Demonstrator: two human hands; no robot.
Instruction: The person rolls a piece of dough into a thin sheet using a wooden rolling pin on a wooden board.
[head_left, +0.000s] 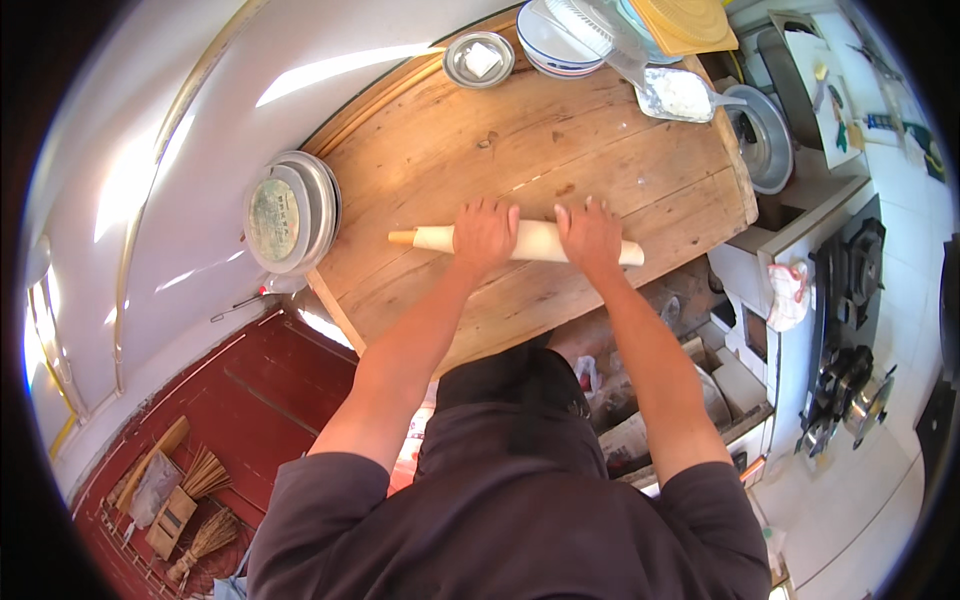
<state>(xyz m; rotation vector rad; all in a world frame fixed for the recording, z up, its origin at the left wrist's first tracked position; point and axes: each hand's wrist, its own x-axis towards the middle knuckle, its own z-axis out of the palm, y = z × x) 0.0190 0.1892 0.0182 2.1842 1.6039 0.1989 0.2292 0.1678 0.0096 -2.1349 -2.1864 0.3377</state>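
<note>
A sheet of pale dough is wrapped around a wooden rolling pin, whose bare end sticks out on the left. The roll lies across the wooden tabletop. My left hand is laid over the roll left of its middle, palm down with the fingers reaching over the far side. Closer to the right end, my right hand grips the same roll from above. A short stretch of dough shows between the two hands. The far side of the pin is hidden inside the dough.
Stacked metal lids or pans stand at the table's left edge. A small metal dish, bowls and a scoop of flour line the back. Beyond the right edge are a metal basin and a gas stove.
</note>
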